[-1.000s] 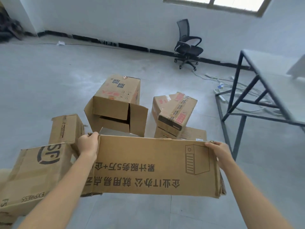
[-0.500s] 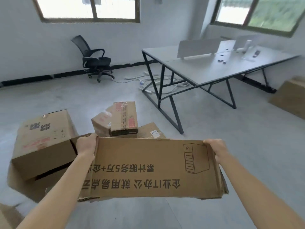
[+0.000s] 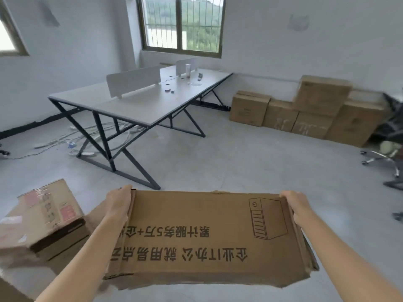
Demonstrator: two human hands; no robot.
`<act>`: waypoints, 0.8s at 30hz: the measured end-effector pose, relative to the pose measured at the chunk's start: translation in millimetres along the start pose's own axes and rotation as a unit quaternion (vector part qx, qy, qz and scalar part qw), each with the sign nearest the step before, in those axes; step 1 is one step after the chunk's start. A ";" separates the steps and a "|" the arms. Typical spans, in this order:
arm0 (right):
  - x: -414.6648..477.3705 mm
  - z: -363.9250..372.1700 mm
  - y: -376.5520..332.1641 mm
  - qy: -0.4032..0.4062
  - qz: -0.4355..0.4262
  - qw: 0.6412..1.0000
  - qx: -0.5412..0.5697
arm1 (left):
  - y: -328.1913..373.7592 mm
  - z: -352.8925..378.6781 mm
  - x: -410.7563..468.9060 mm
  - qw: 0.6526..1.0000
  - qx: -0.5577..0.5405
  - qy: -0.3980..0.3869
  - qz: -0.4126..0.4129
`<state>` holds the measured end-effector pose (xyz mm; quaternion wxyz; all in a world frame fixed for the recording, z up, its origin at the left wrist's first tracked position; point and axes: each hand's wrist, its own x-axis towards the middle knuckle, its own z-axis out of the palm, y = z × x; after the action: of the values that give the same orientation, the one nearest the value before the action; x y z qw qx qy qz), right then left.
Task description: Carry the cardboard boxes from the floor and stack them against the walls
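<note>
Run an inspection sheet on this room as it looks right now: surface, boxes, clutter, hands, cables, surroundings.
Surface: grey concrete floor.
Job's things: printed carton held off the floor; taped box on the floor at left; stacked boxes against the far wall, one on a second tier.
Clutter: small items on the desk, too small to name.
Hands: left hand and right hand each grip an end of the carton.
Cables: cords lying under the desk.
Surroundings: barred window; office chair at the right edge.

flattened printed box [image 3: 209,236], held aloft
</note>
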<state>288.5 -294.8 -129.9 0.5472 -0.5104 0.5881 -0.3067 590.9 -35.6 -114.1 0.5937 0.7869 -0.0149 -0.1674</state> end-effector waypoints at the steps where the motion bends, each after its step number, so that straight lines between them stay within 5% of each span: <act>1: 5.1 -16.1 -0.7 0.013 0.002 1.000 0.005 | 7.3 16.7 -3.0 1.000 0.002 -0.015 0.005; 11: 63.3 -132.9 7.1 0.101 0.009 0.994 0.050 | 24.9 156.4 -32.8 0.996 -0.005 -0.081 0.042; 24: 183.7 -193.4 -27.6 0.176 0.027 0.982 0.058 | 84.4 341.8 4.9 0.984 0.033 -0.165 0.049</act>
<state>132.8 -513.1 -124.1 0.4719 -0.4003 0.6699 -0.4102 514.2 -379.2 -117.7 0.5643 0.7658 -0.1571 -0.2653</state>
